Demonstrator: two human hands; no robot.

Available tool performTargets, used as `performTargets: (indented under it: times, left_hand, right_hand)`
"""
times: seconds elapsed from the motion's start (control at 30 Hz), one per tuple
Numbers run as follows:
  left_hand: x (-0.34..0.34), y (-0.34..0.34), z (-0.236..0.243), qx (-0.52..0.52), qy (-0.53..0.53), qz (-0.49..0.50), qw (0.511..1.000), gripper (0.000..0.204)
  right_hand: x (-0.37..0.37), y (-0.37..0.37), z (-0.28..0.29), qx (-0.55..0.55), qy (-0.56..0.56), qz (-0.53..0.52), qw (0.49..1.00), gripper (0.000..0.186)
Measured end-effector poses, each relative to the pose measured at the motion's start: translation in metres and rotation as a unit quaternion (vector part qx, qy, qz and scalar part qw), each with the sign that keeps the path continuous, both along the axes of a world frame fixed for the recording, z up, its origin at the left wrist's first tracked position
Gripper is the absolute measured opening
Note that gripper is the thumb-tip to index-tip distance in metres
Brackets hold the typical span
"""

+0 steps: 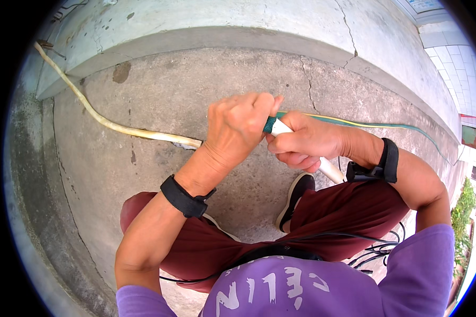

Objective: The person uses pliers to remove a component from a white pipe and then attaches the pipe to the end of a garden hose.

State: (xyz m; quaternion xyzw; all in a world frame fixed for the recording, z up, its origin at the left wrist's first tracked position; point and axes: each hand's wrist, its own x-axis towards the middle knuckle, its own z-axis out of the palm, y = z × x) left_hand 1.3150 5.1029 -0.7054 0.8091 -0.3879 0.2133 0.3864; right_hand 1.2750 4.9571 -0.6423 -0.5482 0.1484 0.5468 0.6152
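Note:
My left hand (240, 124) is closed in a fist, its fingers wrapped round a green hose. A short green section (269, 124) shows between my hands and meets the end of a white pipe (331, 170). My right hand (307, 138) grips that pipe close to this end, thumb along it. The pipe slants down to the right, toward my knee. From behind my hands, a green hose with a yellow stripe (365, 124) runs off to the right. Whether it is one piece with the green section is hidden by my left hand.
On the concrete floor (158, 95), a yellowed white hose (100, 119) curves from the far left to behind my left wrist. A low concrete ledge (222, 37) with cracks bounds the far side. Black cables (378, 248) lie coiled beside my right leg.

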Motion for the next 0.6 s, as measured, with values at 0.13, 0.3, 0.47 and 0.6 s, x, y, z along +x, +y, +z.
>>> performTargets:
  times: [0.13, 0.3, 0.47, 0.6]
  left_hand:
    - [-0.001, 0.001, 0.002, -0.005, 0.008, 0.004, 1.000, 0.033]
    - [-0.001, 0.000, 0.007, -0.007, 0.020, 0.016, 1.000, 0.035]
    - [-0.001, -0.001, 0.008, -0.023, 0.024, 0.010, 0.999, 0.036]
    - [0.000, 0.001, 0.010, -0.022, -0.009, 0.013, 1.000, 0.035]
  right_hand:
    - [0.000, -0.002, -0.006, 0.062, 0.058, -0.021, 0.996, 0.026]
    - [0.000, -0.003, -0.009, 0.164, 0.093, -0.040, 0.981, 0.031]
    - [-0.006, -0.002, -0.018, 0.266, 0.163, -0.069, 0.948, 0.034]
    - [-0.008, 0.000, -0.025, 0.375, 0.211, -0.062, 0.900, 0.036]
